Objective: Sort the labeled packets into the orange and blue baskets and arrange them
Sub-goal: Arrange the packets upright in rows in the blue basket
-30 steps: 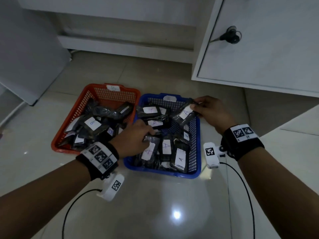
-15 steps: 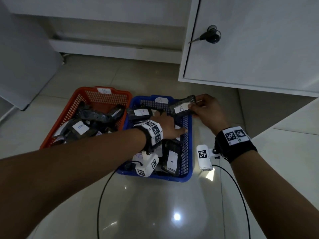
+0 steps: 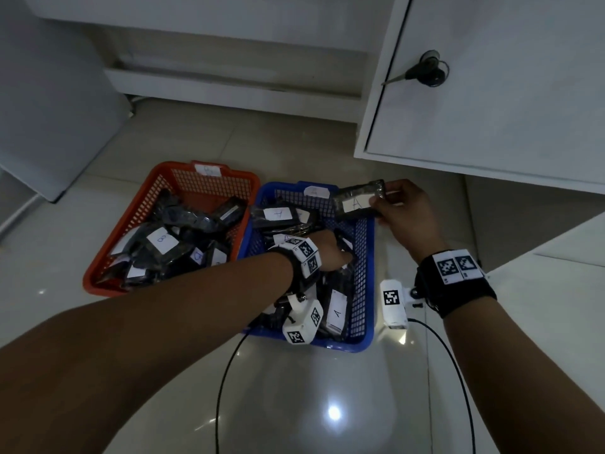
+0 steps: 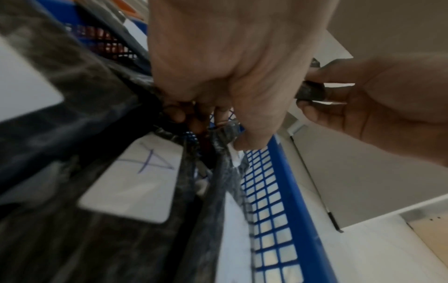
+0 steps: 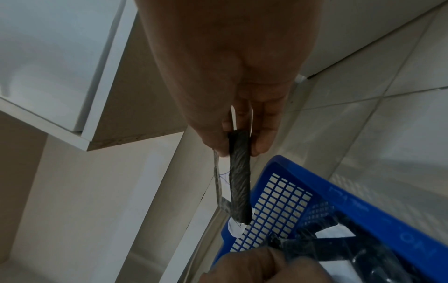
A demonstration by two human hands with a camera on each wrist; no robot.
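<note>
Blue basket (image 3: 368, 257) | orange basket (image 3: 131, 231) beside | white cabinet (image 3: 491, 93) behind

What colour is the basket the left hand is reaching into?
Blue: the plastic mesh basket around the left hand, clearest in the head view.

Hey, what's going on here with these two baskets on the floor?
A person is sorting dark packets with white letter labels. The orange basket, tagged B, holds packets marked B; the blue basket, tagged A, holds ones marked A. The right hand pinches an A packet above the blue basket's far right corner, not yet set down. The left hand reaches across into the blue basket, its fingers curled on a packet by the right wall, apparently arranging the pile.
</note>
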